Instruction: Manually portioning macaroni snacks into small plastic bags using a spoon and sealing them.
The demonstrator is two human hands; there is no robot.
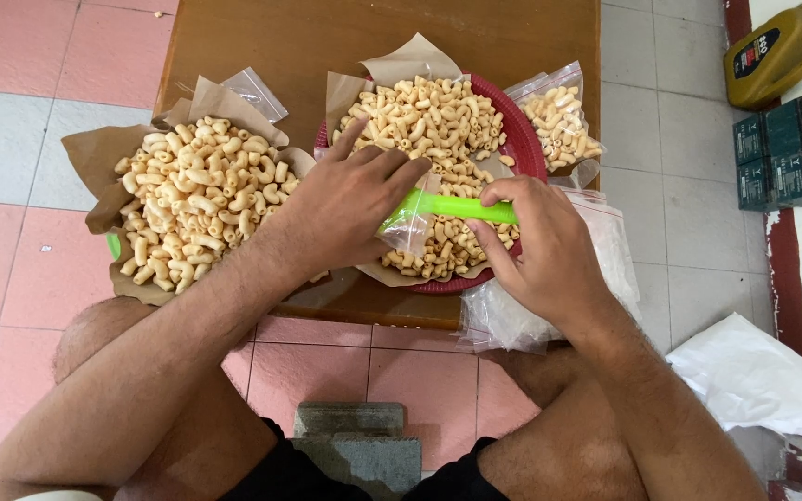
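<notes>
Seen from above, a seated person's bare knees framed a grey block (356, 443) on the tiled floor, nearest the viewer. Beyond the knees, both forearms reached forward over a low brown table (475, 37). The left hand (341, 209) curled its fingers around the mouth of a small clear plastic bag (407, 223), pinching it shut. The right hand (540, 246) pinched the far end of a bright green scoop (452, 206) between thumb and fingertips. The scoop lay with its long axis running sideways, left to right, bridging the gap between the hands; its tip met the bag at the left hand, so the bag sat nearer the left hand and the handle nearer the right. Under the right wrist lay a stack of clear empty bags (512, 320). Directly beneath both hands stood a red tray (526, 139) lined with brown paper and heaped with pale curved snack pieces (429, 116). To the left of the left hand sat a second heap (197, 199) on brown paper. Beyond the right hand rested a filled bag (563, 121) of the same snack.
</notes>
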